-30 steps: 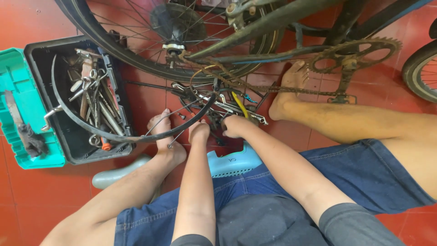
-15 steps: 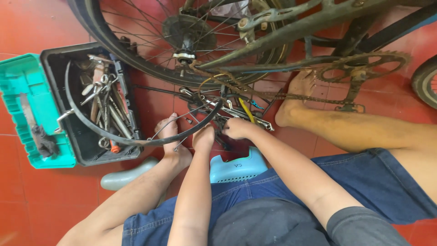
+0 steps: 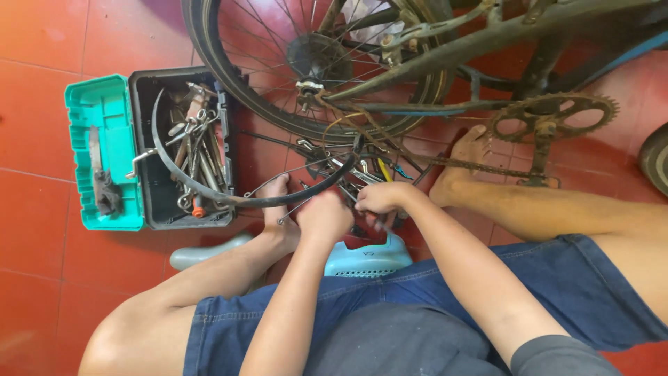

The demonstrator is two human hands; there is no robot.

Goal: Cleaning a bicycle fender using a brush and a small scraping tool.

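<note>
Hands [image 3: 351,207] side by side, fingers curled on small bike parts [image 3: 351,174] under wheel [image 3: 313,69]

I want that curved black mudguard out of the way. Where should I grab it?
Grip the curved black mudguard mid-arc over the open toolbox, coming from the left. That stretch is bare; its other end sits among loose tools near both hands.

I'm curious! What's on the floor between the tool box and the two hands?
In the head view, a bare foot and a curved black mudguard lie between the tool box and the hands.
</note>
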